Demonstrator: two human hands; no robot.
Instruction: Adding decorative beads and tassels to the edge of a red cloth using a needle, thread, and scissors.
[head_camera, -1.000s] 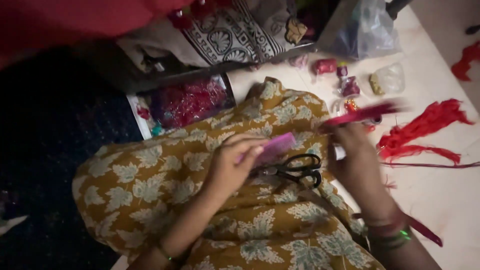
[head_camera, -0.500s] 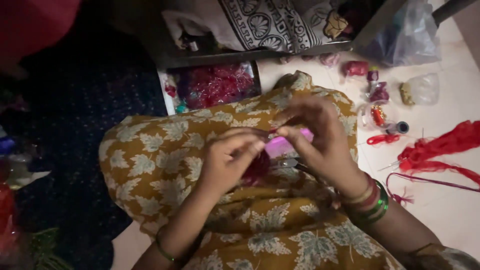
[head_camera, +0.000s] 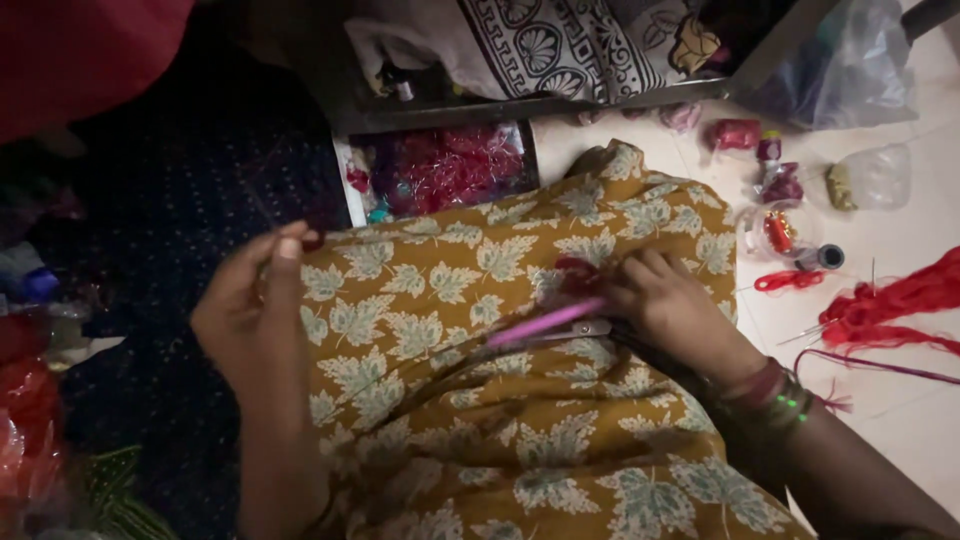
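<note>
Cloth (head_camera: 520, 430), mustard yellow with pale leaf prints, covers the person's lap and fills the middle of the view. Beyond it a clear box (head_camera: 440, 165) of red and pink pieces sits on the pale floor (head_camera: 900, 420), under a black-and-white patterned fabric (head_camera: 560, 45). Red threads (head_camera: 900, 300) lie loose on the floor at the right, near small clear packets. The left hand (head_camera: 255, 310) is lifted off the lap, fingertips pinched together on a small dark red bit (head_camera: 313, 240). The right hand (head_camera: 670, 305), bangles at the wrist, rests on the cloth, fingers closed over a pink stick (head_camera: 545, 323) lying alongside scissors (head_camera: 560, 335).
</note>
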